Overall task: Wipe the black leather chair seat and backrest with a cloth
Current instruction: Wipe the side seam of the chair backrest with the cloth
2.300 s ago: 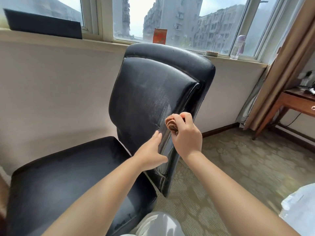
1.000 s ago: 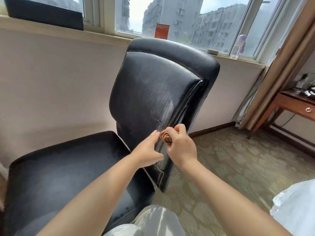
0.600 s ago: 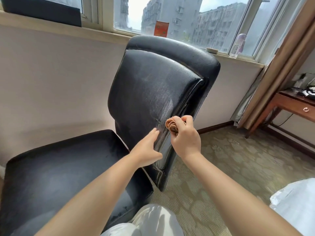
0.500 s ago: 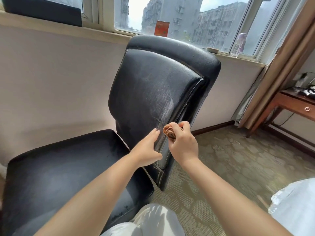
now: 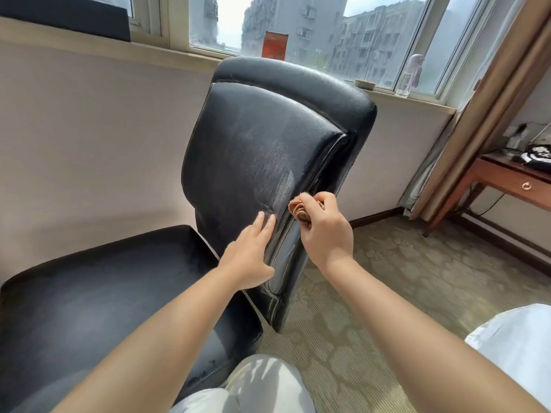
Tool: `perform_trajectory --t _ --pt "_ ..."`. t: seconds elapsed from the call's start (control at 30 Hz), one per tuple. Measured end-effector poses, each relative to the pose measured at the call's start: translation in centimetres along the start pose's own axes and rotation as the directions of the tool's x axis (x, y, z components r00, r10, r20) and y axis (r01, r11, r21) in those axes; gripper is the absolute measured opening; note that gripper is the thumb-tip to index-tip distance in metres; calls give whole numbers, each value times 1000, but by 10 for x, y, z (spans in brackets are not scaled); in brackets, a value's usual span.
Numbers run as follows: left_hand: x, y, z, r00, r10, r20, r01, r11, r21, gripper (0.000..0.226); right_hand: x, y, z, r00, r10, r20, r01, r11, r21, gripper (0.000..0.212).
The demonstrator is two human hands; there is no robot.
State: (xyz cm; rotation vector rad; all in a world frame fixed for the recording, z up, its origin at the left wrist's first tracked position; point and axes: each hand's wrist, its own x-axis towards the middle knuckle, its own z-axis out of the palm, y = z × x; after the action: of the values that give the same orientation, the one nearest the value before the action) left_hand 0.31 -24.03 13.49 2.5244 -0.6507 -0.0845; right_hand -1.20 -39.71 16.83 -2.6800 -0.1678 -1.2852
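Your right hand [image 5: 326, 234], its grip clamped on the bunched cloth [image 5: 299, 210], slid back up the backrest's [image 5: 256, 150] right edge seam, while your left hand [image 5: 249, 254], fingers straight, steadied the backrest beside it; seam-wiping continued, seat [image 5: 104, 293] untouched.

The chair [image 5: 262, 162] is black leather, greyed by pale streaks. The cloth [image 5: 299, 210] is orange-brown. The carpet [image 5: 417, 281] is olive-beige, floral-patterned. A red box [image 5: 274, 45] stands on the cream windowsill [image 5: 125, 52].
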Motion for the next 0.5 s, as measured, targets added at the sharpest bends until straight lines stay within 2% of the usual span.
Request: perform_trajectory --t 0.17,0.3,0.37,0.47,0.5 --pt "2 -7 4 1000 -26 0 26 996 89 108 -22 0 11 999 -54 4 54 997 -51 45" --pt "3 -7 5 999 -32 6 31 993 115 109 -24 0 9 997 -69 19 69 998 -10 44" --pt "3 -7 3 1000 -20 -2 20 992 128 109 -20 3 2 1000 4 -17 -3 998 61 44" --pt "1 -7 -2 999 22 -27 -18 991 130 107 -8 1 -5 969 230 -88 -210 959 192 40" --pt "1 -6 -2 998 39 -41 -33 991 131 106 -5 -2 -4 966 243 -83 -225 956 188 39"
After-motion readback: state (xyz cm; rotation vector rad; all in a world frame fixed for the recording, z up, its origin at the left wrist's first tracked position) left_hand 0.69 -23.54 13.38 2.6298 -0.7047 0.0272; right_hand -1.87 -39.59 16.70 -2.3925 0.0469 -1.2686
